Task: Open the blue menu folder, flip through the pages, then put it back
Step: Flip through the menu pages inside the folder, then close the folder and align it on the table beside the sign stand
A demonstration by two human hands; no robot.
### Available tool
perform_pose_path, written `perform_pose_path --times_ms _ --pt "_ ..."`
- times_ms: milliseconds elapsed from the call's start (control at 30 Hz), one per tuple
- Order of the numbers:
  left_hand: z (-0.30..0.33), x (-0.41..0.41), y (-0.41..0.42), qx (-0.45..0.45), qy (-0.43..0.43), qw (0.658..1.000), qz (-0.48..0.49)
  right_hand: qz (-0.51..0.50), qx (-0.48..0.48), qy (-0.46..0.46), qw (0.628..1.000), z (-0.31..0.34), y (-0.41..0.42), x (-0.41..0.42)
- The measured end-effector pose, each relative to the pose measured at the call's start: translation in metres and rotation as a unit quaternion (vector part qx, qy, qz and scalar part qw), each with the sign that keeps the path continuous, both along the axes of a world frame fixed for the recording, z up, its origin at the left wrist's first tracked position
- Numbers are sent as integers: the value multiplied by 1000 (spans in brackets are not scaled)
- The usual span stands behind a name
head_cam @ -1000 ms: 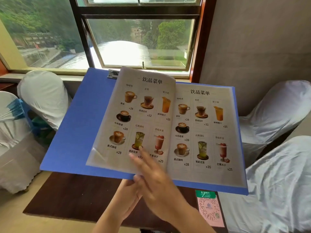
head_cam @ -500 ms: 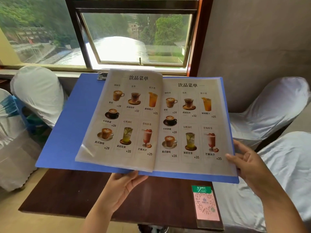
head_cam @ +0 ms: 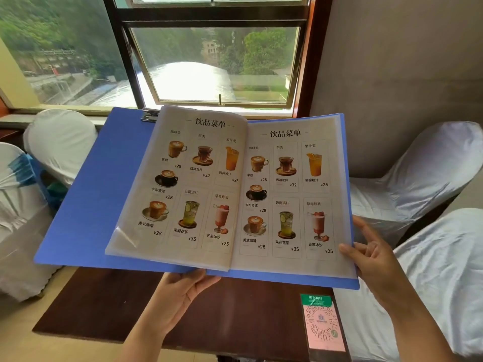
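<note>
The blue folder (head_cam: 99,184) is open and held up in the air above a dark brown table (head_cam: 109,309). It tilts a bit, with its far edge near the window (head_cam: 214,64). A metal clip (head_cam: 149,115) sits at its top edge.

2 pages show drinks with prices. The left page (head_cam: 183,184) curves up a little. The right page (head_cam: 290,194) lies flat on the blue back cover.

The left hand (head_cam: 180,296) is under the folder, near the middle fold. Its palm faces up and its fingers (head_cam: 206,276) go under the bottom edge, so it holds the folder up.

The right hand (head_cam: 376,259) is at the right edge of the folder, low down. Its thumb (head_cam: 349,250) rests on the right page. The other fingers are loosely bent beside the edge. You cannot tell if it is pinching the page.

A pink card (head_cam: 324,327) with a code lies on the table. Chairs (head_cam: 60,142) with white covers stand on both sides.
</note>
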State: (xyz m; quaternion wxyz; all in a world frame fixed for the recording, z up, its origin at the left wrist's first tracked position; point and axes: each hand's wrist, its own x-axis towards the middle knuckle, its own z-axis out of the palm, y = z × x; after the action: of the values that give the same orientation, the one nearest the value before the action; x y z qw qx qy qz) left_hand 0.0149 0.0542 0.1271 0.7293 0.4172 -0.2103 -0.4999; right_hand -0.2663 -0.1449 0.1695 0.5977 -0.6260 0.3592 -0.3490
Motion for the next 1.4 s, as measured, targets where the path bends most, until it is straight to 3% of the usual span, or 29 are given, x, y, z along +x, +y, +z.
perform_pose_path --times_ms 200,267,400,533,600,633,700,733,767,800,867,933,1000,1100,1200,1400 --pt "4 4 0 5 -47 999 10 -1 -2 -15 1000 0 -1 7" --pt "5 5 -1 36 -114 993 21 0 -6 -17 1000 -2 -1 12" --pt "9 7 0 101 -285 952 48 9 -4 -20 1000 -7 -1 20" --pt "15 8 0 126 -387 913 26 9 22 -32 999 -11 1 25" --pt "18 10 4 146 -375 915 1 5 26 -39 999 -10 1 26" --pt "15 18 6 147 -429 891 -29 3 26 -43 999 -10 0 25" --pt "22 19 13 104 -307 945 -41 6 28 -47 998 -8 1 26" --pt "28 21 16 50 -137 989 -25 8 28 -48 998 -8 3 27" --pt "28 24 16 13 -290 957 12 10 26 -50 998 -7 5 29" --pt "28 26 10 32 -289 956 45 12 22 -55 998 -6 7 31" --pt "21 31 -6 49 -173 983 25 19 12 -61 998 -3 11 37" --pt "24 30 -13 79 -240 966 46 34 11 -68 997 0 14 42" --pt "23 24 -18 75 -193 978 12 52 13 -71 996 5 17 47" --pt "18 12 -20 93 -145 983 66 91 7 -82 992 14 22 49" --pt "11 4 -25 126 -148 974 116 113 1 -82 990 18 24 48" --pt "10 -3 -27 169 -162 960 153 55 35 -33 997 7 26 47"
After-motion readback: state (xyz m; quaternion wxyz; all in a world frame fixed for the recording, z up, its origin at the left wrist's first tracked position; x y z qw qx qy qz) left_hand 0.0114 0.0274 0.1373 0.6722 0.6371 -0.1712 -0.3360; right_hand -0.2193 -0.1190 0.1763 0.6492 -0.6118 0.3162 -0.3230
